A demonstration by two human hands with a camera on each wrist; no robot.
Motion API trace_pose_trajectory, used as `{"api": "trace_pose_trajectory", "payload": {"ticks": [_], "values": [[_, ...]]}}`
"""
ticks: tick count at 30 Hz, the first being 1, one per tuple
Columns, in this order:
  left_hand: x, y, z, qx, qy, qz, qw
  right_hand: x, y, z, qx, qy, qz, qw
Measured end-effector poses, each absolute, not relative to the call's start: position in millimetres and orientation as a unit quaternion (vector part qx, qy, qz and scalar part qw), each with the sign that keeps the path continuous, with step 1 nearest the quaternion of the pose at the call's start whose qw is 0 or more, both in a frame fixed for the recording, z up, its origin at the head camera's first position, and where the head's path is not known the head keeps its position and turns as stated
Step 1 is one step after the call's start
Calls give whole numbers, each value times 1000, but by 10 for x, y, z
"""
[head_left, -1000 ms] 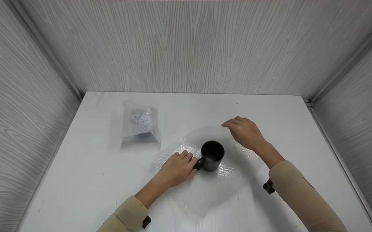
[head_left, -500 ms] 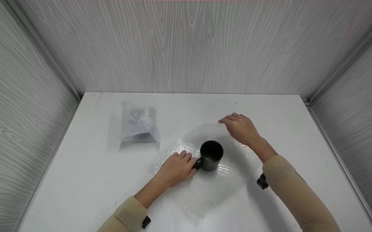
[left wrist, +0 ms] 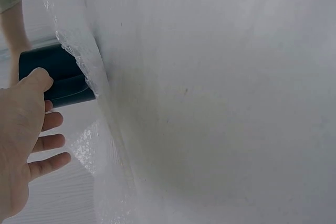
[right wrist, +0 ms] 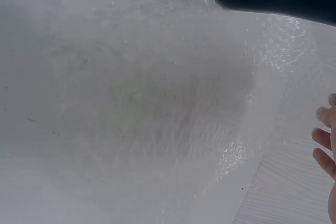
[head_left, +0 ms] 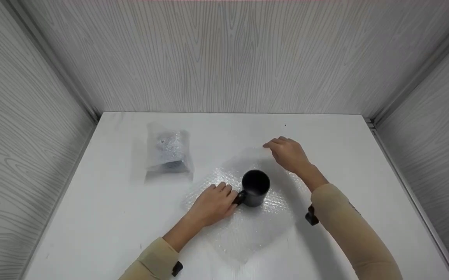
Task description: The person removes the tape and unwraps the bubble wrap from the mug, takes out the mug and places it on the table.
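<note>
A black mug point(head_left: 256, 190) stands upright near the middle of a clear sheet of bubble wrap point(head_left: 248, 237) spread on the white table. My left hand point(head_left: 213, 204) pinches the mug's handle point(head_left: 240, 197) from the left; in the left wrist view the thumb point(left wrist: 39, 80) lies on it and the other fingers are spread. Beyond the mug, my right hand point(head_left: 288, 155) pinches the far corner of the wrap between thumb and fingertips. Only some of its fingers point(right wrist: 323, 139) show at the edge of the right wrist view, with the dark mug side above.
A bubble-wrapped packet point(head_left: 169, 149) with something bluish inside lies at the back left of the table point(head_left: 104, 217). Wood-grain panels point(head_left: 224, 58) close in the back and both sides. Each sleeve has a small black device point(head_left: 312, 216) at the wrist.
My right hand has shifted slightly left and away from me, with the wrap's far corner at its fingertips. My left hand and the mug stay in place.
</note>
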State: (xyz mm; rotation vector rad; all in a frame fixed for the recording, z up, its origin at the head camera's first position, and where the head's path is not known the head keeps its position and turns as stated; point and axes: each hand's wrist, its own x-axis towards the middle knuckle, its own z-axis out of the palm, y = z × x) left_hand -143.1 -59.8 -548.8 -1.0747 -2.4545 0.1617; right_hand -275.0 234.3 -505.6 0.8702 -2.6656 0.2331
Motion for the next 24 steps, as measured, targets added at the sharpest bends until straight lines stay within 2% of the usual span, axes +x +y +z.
{"api": "trace_pose_trajectory", "payload": {"ticks": [5, 16, 24], "values": [[-1431, -603, -5492, -389, -890, 57, 233, -2774, 2313, -5097, 295, -940, 85, 150], [-1436, -596, -5500, -386, -891, 55, 232, -2822, 2292, -5112, 266, -954, 117, 77], [-1436, -598, -5504, -386, -890, 49, 238, -2755, 2367, -5065, 261, -956, 119, 64]]}}
